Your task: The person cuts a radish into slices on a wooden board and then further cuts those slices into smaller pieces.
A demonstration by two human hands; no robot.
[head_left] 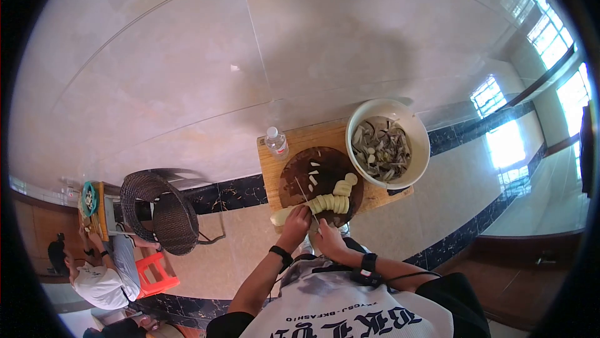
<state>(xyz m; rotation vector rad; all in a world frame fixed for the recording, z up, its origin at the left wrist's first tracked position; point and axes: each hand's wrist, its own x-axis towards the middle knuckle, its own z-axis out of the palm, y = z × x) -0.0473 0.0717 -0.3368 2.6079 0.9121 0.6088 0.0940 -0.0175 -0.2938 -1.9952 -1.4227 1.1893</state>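
My right hand (329,238) is closed around the handle of a knife (304,192), whose thin blade points away from me over the round dark cutting board (292,171). With curled fingers, my left hand (295,222) presses on the uncut end of a long, pale, peeled vegetable (279,216), right beside the blade. Thick round slices (331,203) of it lean in a row to the right of the knife, and more slices bend back at the far end. A few thin white slivers (313,179) lie on the board behind the blade.
A large white basin (422,144) of cut pieces with dark edges stands at the right of the wooden table (320,132). The clear bottle (276,143) is at its back left. Further left are a wicker chair (175,219) and a person (100,278) seated on a red stool (155,275).
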